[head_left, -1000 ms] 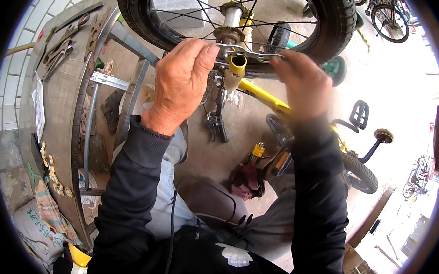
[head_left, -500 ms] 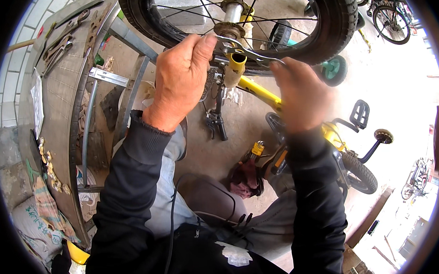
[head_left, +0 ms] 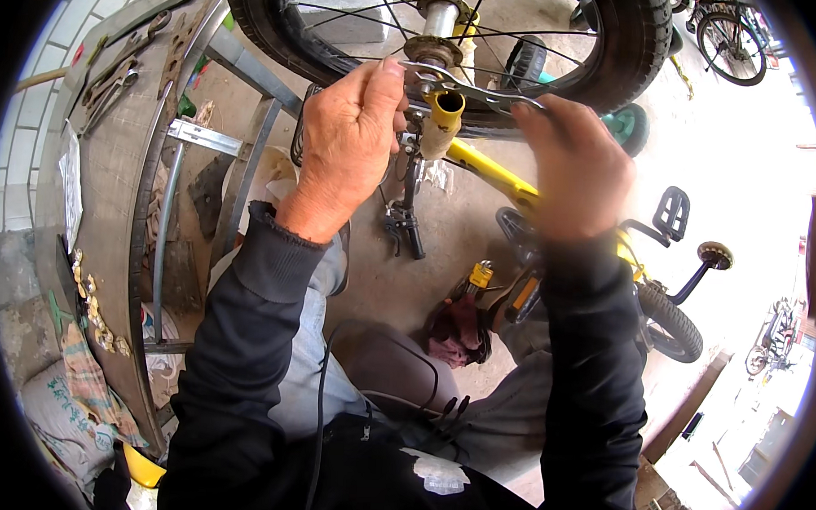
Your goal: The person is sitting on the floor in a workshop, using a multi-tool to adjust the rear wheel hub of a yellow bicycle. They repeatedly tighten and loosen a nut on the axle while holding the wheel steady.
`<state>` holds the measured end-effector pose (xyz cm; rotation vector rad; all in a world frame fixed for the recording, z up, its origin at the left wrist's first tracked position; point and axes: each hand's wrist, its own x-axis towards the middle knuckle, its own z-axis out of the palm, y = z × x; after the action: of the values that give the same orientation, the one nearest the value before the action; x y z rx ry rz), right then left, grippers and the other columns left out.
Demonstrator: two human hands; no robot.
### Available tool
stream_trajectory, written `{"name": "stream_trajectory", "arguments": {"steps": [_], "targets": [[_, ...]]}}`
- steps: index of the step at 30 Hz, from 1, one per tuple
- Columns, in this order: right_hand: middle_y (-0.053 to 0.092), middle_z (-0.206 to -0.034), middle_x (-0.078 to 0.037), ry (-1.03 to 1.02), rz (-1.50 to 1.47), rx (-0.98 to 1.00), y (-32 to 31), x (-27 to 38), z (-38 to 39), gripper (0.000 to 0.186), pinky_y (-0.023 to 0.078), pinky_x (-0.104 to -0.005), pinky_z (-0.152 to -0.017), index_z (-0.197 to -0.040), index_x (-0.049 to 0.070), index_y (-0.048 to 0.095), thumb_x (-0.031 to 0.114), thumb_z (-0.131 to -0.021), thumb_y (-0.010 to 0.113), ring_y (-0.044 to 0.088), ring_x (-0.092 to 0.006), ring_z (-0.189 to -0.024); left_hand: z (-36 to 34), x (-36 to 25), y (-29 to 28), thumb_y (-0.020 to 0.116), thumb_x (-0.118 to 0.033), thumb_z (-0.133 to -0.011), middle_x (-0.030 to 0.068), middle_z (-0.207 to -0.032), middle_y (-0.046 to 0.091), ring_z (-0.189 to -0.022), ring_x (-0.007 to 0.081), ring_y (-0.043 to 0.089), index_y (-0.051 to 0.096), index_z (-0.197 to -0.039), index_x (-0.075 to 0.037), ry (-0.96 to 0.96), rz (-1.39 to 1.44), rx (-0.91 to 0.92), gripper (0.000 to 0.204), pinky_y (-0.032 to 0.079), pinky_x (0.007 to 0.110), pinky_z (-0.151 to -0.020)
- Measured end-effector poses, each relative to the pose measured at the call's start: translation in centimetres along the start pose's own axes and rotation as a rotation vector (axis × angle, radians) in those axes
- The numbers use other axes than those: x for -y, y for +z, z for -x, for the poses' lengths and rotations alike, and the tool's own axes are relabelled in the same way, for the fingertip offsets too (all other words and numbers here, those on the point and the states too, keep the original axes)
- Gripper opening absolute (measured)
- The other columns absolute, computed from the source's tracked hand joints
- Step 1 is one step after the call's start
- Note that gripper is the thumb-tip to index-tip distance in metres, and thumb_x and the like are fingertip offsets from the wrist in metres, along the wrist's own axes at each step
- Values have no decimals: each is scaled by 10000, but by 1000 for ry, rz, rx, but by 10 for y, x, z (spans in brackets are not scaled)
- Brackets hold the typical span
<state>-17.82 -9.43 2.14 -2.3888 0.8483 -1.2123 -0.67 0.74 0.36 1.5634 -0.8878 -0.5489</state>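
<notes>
A silver wrench (head_left: pixel 482 97) runs between my hands, just in front of the hub (head_left: pixel 433 51) of an upturned bicycle's wheel. My left hand (head_left: pixel 347 145) is closed at the wrench's left end, its thumb pressed near the jaw by the axle; its other fingers are partly hidden. My right hand (head_left: pixel 577 171), somewhat blurred, is closed round the wrench's other end. Right below the wrench, the open end of a yellow frame tube (head_left: pixel 443 121) faces up. The black tyre (head_left: pixel 626 69) rises behind both hands.
On the left stands a metal-topped bench (head_left: pixel 114 177) with several hand tools (head_left: pixel 117 83). A yellow-handled tool (head_left: pixel 480 275) and a dark red cloth (head_left: pixel 459 333) lie on the floor between my legs. Pedals (head_left: pixel 671 213) stick out at the right, and other bicycles (head_left: pixel 732 46) stand farther off.
Both hands and the wrench have shifted slightly to the right and down in the picture. The grip of each hand looks the same.
</notes>
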Motion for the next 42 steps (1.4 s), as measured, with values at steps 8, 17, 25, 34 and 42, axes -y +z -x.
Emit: {"name": "stream_trajectory", "arguments": {"steps": [8,17,25,34,42], "targets": [[636,-736,-79,-1,25,-5,-1,3,-3,186,474,-250,-581,-874,17,676,111,-745,774,593,-148,-602,-2,1,-2,481,-379,-977,32,-716,575,-543,64,524,615,-890,12,-26,13,16,423,450,197,-481],[624,-714,-68,129,-67,-28,-2,9,-5,193,470,-243,-574,-864,17,677,102,-731,787,584,-128,-600,-2,0,-2,469,-435,-962,46,-682,587,-516,86,541,614,-870,8,-65,59,19,474,461,214,-483],[617,-708,-61,50,-112,-93,-3,14,-16,203,473,-242,-578,-853,12,672,95,-714,795,590,-121,-610,-1,-1,-5,397,-522,-948,73,-704,623,-556,118,593,609,-860,-8,-207,153,115,563,502,242,-526],[618,-717,-64,10,-115,-107,0,20,-23,183,479,-254,-584,-859,21,679,75,-715,779,603,-150,-611,0,-1,-6,355,-499,-966,67,-740,629,-601,125,604,596,-915,-27,-290,283,196,533,510,251,-560],[633,-759,-26,-134,-53,-130,5,38,-36,196,480,-206,-649,-923,3,691,-1,-735,746,599,-72,-697,1,0,-9,314,-469,-978,38,-755,624,-598,134,591,582,-903,-60,-447,447,297,495,480,257,-537]]}}
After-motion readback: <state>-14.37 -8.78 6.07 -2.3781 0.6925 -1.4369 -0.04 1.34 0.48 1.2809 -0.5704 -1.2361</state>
